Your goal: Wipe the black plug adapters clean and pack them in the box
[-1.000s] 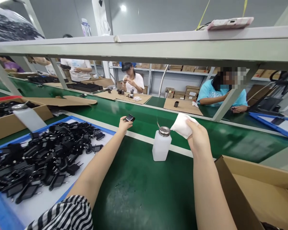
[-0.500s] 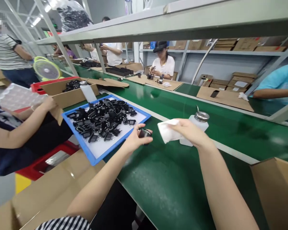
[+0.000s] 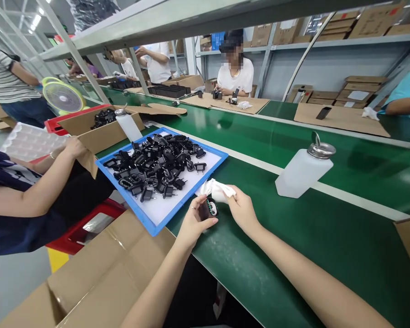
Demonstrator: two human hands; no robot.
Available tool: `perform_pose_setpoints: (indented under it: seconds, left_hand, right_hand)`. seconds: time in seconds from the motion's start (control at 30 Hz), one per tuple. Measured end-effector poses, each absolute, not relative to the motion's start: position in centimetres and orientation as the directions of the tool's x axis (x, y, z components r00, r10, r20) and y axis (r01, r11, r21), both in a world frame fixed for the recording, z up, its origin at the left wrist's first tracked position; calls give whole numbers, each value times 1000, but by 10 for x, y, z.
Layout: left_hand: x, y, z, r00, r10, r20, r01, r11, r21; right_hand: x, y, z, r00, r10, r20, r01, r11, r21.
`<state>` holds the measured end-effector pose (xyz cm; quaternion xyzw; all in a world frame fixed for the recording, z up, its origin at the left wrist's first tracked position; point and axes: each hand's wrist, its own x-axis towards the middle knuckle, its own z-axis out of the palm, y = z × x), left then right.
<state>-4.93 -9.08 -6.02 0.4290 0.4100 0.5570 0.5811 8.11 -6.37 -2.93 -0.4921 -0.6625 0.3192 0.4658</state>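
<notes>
Between the thumb and fingers of my left hand [image 3: 194, 222] is a black plug adapter [image 3: 210, 208], its lighter face turned to the right. My right hand [image 3: 243, 210] pinches a white cloth [image 3: 218, 189], which hangs over the adapter's upper side, close against my left fingertips. Just left of both hands lies a blue-rimmed tray [image 3: 181, 207] with a heap of black plug adapters [image 3: 157, 161], some with two pins showing. A white pump bottle [image 3: 302, 173] with a metal top stands to the right, its lid flipped up.
A second pump bottle [image 3: 128, 125] stands behind the tray, beside a cardboard box [image 3: 102, 136] of black parts. At left, a co-worker's arm [image 3: 44, 187] holds cardboard. A large carton [image 3: 99, 269] sits below the tray. Across the green bench [image 3: 259, 269], another person works at a cardboard sheet.
My right hand has moved left from beside the pump bottle, bringing the cloth onto the adapter in my left hand. The camera view has shifted, so the bottle appears farther right.
</notes>
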Motion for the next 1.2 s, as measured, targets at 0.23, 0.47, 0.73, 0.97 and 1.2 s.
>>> perform_pose_setpoints:
  seconds: [0.23, 0.47, 0.73, 0.97, 1.2]
  left_hand:
    - [-52, -95, -55, -51, 998, -25, -373, 4, 928]
    - [-53, -93, -61, -169, 986, 11, -342, -69, 937]
    - [-52, -93, -58, -85, 996, 35, -429, -68, 901]
    - [-53, -96, -55, -21, 999, 40, -446, -45, 894]
    - [-54, -97, -55, 36, 994, 100, -432, -74, 899]
  right_hand:
    - [79, -78, -34, -270, 879, 394, 430, 476, -768]
    - [80, -71, -29, -270, 954, 127, 116, 163, -980]
    - [89, -51, -27, -197, 931, -306, -452, -363, -814]
    - [89, -51, -28, -227, 931, -287, -453, -362, -814]
    - [86, -56, -22, -214, 939, -271, -400, -337, -853]
